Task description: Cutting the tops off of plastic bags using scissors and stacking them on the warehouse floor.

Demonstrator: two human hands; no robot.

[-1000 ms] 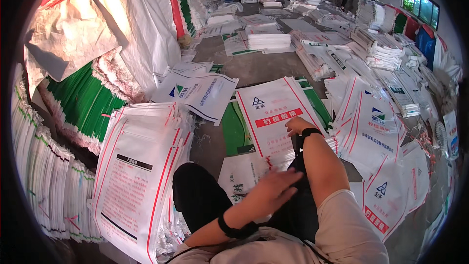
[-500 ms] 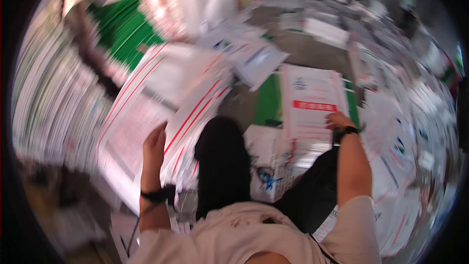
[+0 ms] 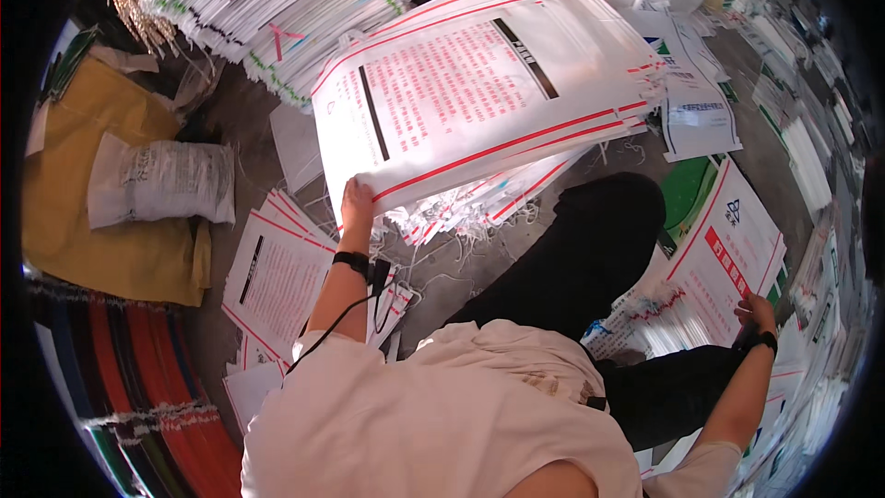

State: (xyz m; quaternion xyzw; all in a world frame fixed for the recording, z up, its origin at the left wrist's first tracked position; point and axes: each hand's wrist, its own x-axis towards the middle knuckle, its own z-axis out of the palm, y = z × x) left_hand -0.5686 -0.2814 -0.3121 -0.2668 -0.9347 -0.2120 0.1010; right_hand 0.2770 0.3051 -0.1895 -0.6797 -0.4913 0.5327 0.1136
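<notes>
My left hand [image 3: 359, 203] is closed at the near corner of a white sack [image 3: 442, 101] with red stripes and red print, top of a flat stack. The fingertips are partly hidden at the sack's edge. On the right, my right hand [image 3: 756, 314] rests by the lower edge of another white sack [image 3: 719, 240] with a red band. Its fingers are loosely bent and apart, with nothing seen in them. That sack lies over green ones [image 3: 687, 189], beside my bent leg. Dark straps with small black devices circle both wrists.
Tall bundles of folded sacks [image 3: 277, 0] stand at the far left. A yellow sack [image 3: 55, 212] carries a white plastic package [image 3: 166, 180]. Orange and dark bundles [image 3: 157, 360] lie at lower left. Loose striped sheets [image 3: 277, 277] and string scraps lie on the floor; more sacks pile up at right.
The view has swung to the left, bringing the yellow sack and orange bundles in. My left hand, earlier beside the striped stack, now grips its corner. My right hand stays by the red-banded sack.
</notes>
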